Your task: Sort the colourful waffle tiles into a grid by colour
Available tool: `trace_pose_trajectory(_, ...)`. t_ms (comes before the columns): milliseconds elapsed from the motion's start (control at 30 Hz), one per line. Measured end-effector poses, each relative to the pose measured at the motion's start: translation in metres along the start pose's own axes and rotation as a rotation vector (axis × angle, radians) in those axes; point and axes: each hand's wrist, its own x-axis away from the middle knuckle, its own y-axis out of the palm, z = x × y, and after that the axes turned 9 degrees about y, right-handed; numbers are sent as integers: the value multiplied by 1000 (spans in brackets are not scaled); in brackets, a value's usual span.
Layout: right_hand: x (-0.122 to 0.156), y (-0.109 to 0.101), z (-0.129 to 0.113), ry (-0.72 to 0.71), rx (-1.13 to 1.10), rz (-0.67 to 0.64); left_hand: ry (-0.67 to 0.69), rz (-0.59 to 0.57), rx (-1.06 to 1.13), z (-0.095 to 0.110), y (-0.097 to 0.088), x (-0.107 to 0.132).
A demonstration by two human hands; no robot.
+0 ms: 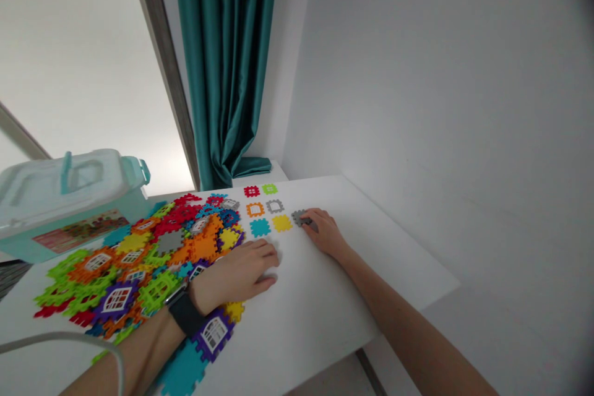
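My right hand has its fingers on a grey notched building tile lying at the right end of a small layout. To the tile's left lie a yellow tile and a blue tile. Behind those are an orange frame tile and a grey frame tile, then a red tile and a green tile farthest back. My left hand, with a watch on its wrist, rests by the pile's right edge, fingers loosely spread and nothing visible in them.
A big heap of coloured notched tiles covers the left of the white table. Behind it stands a lidded teal storage box. A pale cable curves in at lower left. The wall runs along the table's right side.
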Motion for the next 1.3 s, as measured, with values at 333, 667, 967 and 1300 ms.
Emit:
trace_pose_trajectory(333, 1, -1, -2, -16, 13, -12, 8, 2, 1, 1, -2, 0)
trace_pose_trajectory(667, 2, 0, -3, -11, 17, 0, -3, -2, 4, 0, 0, 0)
trace_pose_trajectory(967, 5, -1, -3, -3, -8, 18, -2, -24, 1, 1, -2, 0)
trace_pose_trajectory(1300, 23, -7, -17, -73, -61, 105, 7, 27, -69, -6, -3, 3)
